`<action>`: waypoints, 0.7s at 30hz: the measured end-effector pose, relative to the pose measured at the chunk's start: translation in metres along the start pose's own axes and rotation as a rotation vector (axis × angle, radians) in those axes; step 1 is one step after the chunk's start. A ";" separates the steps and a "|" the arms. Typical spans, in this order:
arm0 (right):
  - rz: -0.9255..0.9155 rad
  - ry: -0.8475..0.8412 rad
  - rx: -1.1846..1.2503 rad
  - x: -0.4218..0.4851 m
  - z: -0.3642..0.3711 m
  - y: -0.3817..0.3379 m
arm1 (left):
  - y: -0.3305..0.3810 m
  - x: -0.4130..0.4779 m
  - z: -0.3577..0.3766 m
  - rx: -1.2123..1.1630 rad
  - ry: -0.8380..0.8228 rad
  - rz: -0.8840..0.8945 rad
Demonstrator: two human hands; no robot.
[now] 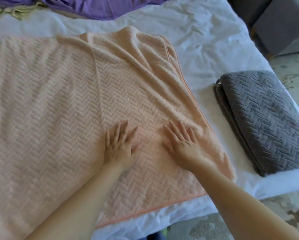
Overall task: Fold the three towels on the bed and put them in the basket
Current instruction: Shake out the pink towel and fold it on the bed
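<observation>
A: What covers most of the white, crumpled bed sheet (pixel 206 40)?

B: A large peach-pink plush towel (pixel 49 104) with a raised herringbone weave lies spread across it. Its top layer is doubled over, and several stacked edges with a thin orange hem show along its right side. Long soft ridges of slack fabric run diagonally from its far edge toward the hands.

A: And the hands themselves?

B: The left hand (pixel 120 144) lies flat, palm down, fingers stretched and slightly spread, on the peach towel's near-right area. The right hand (pixel 183 144) lies just beside it, also flat and open with fingers splayed, close to the towel's right edge. Neither one grips anything; both only press on the pile. Both forearms are bare.

A: Anything else relative to the peach towel?

B: To its right, apart from it across a strip of bare sheet, sits a grey plush towel (pixel 265 118) with the same herringbone relief, folded into a thick rectangular bundle with layered edges showing on its left side, near the bed's right edge. Beyond the peach towel's far edge lies a smooth purple cloth (pixel 93 7), loosely bunched, and left of that a pale yellow-green fringed fabric (pixel 15 12). Off the bed, further right, a mottled beige carpet (pixel 292 75) and grey upholstered blocks (pixel 284 23) show.
</observation>
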State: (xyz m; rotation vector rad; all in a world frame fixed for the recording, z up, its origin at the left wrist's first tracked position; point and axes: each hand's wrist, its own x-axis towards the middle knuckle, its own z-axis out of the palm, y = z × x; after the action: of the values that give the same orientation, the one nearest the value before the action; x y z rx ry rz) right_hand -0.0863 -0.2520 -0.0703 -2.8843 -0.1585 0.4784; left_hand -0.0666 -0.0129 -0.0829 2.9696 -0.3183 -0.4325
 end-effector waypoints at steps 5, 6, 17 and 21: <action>0.342 0.023 -0.055 0.003 -0.001 0.051 | -0.046 0.006 0.002 0.076 0.010 -0.056; 0.378 0.015 -0.064 0.004 -0.006 0.055 | -0.052 0.006 -0.002 0.071 0.005 -0.055; 0.192 0.011 -0.034 0.143 -0.043 0.020 | -0.042 0.141 -0.034 -0.043 0.016 -0.094; 0.210 0.285 0.096 0.159 -0.063 0.052 | -0.066 0.159 -0.053 -0.075 0.061 -0.086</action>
State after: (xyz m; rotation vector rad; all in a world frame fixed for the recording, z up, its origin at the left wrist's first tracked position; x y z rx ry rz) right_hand 0.0880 -0.2920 -0.0727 -2.8468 0.2078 0.1006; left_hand 0.1105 0.0202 -0.0853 2.9241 -0.1646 -0.3541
